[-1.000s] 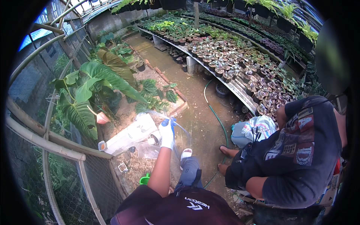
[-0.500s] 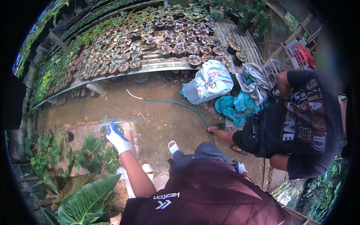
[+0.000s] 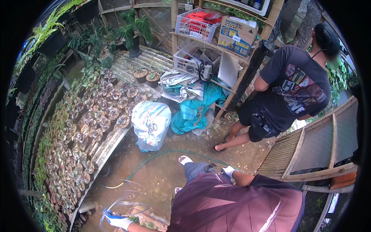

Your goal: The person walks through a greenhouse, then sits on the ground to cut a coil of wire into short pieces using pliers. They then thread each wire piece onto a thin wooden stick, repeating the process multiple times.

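Observation:
My left hand (image 3: 118, 221), in a white glove with blue fingers, is closed at the lower left. From it spreads a loose bundle of thin, clear strands (image 3: 125, 203), like plastic line or wire; their exact kind is hard to make out. The strands fan out above the wet ground. My right hand (image 3: 228, 171), in a white glove, hangs by my hip next to my grey trousers. Its fingers are too small and partly hidden to read.
A green hose (image 3: 162, 152) crosses the ground ahead. Left of it, a bench holds many potted plants (image 3: 92, 112). A stuffed white sack (image 3: 150, 123), turquoise sheeting (image 3: 193, 116) and shelves with crates (image 3: 197, 25) stand ahead. Another person (image 3: 293, 85) stands at right, beside a bamboo gate (image 3: 282, 152).
My view has swung to the right, bringing the shelves and gate into sight. My left hand still holds the strands. The other person, bent over before, now stands upright, turned away.

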